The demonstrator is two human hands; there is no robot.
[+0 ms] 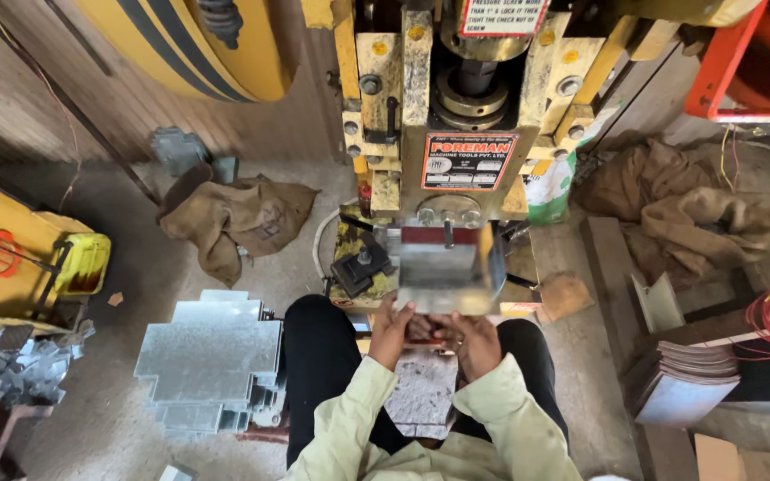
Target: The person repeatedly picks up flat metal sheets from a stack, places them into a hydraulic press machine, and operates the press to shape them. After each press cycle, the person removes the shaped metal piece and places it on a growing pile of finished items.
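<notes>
I sit in front of a yellow power press (456,107). My left hand (390,334) and my right hand (474,343) both grip the near edge of a shiny bent sheet-metal piece (443,267). The piece lies on the press bed just below the ram, with its right side folded upward. My knees in dark trousers flank a grey block (421,392) under my hands.
A stack of flat galvanised sheets (211,361) lies on the floor at my left. Another pile of metal pieces (679,383) rests at the right. Burlap sacks (233,218) lie behind, a yellow flywheel (198,40) hangs upper left, and metal scraps (11,370) sit far left.
</notes>
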